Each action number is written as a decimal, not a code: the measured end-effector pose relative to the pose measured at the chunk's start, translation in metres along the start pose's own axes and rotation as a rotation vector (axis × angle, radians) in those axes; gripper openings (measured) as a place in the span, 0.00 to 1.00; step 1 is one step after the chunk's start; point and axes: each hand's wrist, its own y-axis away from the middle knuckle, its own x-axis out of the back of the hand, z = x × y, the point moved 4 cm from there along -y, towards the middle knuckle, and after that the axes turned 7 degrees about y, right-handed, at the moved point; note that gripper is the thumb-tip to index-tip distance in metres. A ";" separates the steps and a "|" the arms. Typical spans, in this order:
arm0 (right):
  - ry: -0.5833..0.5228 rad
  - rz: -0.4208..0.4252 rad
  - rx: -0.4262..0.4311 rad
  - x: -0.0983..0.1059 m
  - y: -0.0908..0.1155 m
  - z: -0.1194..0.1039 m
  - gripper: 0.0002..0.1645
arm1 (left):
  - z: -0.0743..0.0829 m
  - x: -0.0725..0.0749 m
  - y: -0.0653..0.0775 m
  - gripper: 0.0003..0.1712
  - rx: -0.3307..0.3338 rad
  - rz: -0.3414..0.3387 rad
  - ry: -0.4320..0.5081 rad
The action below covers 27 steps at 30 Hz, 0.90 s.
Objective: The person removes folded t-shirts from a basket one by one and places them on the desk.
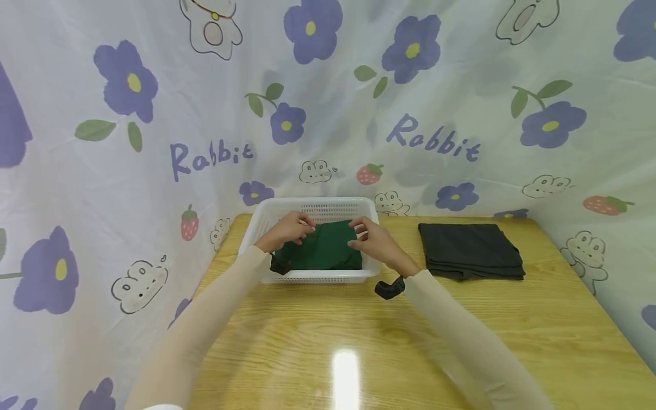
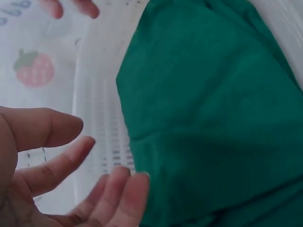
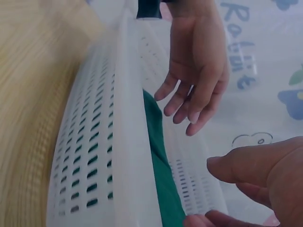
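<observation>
A green folded cloth lies inside a white plastic basket at the back of the table. My left hand hovers over the basket's left part, fingers loosely bent and apart, with nothing in them. Over the right part is my right hand, its thumb and fingers spread and holding nothing. In the left wrist view the green cloth fills the right side, with the left hand's fingertips right at its edge. The right wrist view shows both hands above the basket rim, the cloth below them.
A stack of folded black cloth lies on the wooden table to the right of the basket. Behind and at both sides hangs a white curtain printed with flowers and rabbits. Each wrist carries a black camera mount.
</observation>
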 end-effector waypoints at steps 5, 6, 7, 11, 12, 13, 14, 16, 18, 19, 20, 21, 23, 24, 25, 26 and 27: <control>0.048 -0.019 -0.014 -0.012 -0.011 -0.003 0.31 | -0.009 0.012 0.003 0.22 0.034 0.007 -0.029; 0.053 -0.020 -0.017 -0.014 -0.013 -0.004 0.31 | -0.010 0.014 0.004 0.23 0.046 0.011 -0.040; 0.052 -0.021 -0.021 -0.016 -0.015 -0.004 0.31 | -0.012 0.015 0.005 0.24 0.055 0.015 -0.053; 0.062 -0.020 -0.057 -0.023 -0.023 -0.007 0.33 | -0.016 0.020 0.007 0.29 0.098 0.010 -0.091; 0.060 -0.021 -0.077 -0.025 -0.024 -0.007 0.33 | -0.018 0.021 0.007 0.30 0.108 0.005 -0.099; 0.065 -0.021 -0.095 -0.027 -0.025 -0.007 0.34 | -0.020 0.021 0.007 0.31 0.114 -0.005 -0.103; 0.074 -0.018 -0.112 -0.029 -0.026 -0.006 0.33 | -0.022 0.022 0.006 0.32 0.124 -0.016 -0.103; 0.078 -0.020 -0.142 -0.031 -0.028 -0.006 0.34 | -0.026 0.024 0.006 0.33 0.158 -0.029 -0.098; 0.073 -0.037 -0.170 -0.034 -0.028 -0.005 0.34 | -0.029 0.025 0.005 0.34 0.196 -0.039 -0.066; 0.070 -0.048 -0.181 -0.035 -0.028 -0.005 0.35 | -0.030 0.026 0.006 0.34 0.215 -0.041 -0.051; 0.063 -0.061 -0.194 -0.036 -0.028 -0.004 0.35 | -0.031 0.026 0.006 0.34 0.235 -0.042 -0.033; 0.058 -0.077 -0.205 -0.036 -0.028 -0.003 0.36 | -0.031 0.027 0.006 0.34 0.253 -0.043 -0.015; 0.050 -0.103 -0.228 -0.038 -0.029 0.000 0.37 | -0.033 0.028 0.007 0.34 0.266 -0.048 0.010; 0.044 -0.111 -0.238 -0.039 -0.029 0.001 0.37 | -0.033 0.028 0.007 0.34 0.268 -0.050 0.018; 0.040 -0.115 -0.247 -0.040 -0.030 0.002 0.37 | -0.034 0.029 0.008 0.34 0.269 -0.050 0.024; 0.033 -0.116 -0.250 -0.041 -0.031 0.003 0.37 | -0.035 0.029 0.008 0.34 0.270 -0.051 0.030; 0.028 -0.114 -0.254 -0.042 -0.032 0.005 0.37 | -0.036 0.030 0.008 0.34 0.269 -0.051 0.034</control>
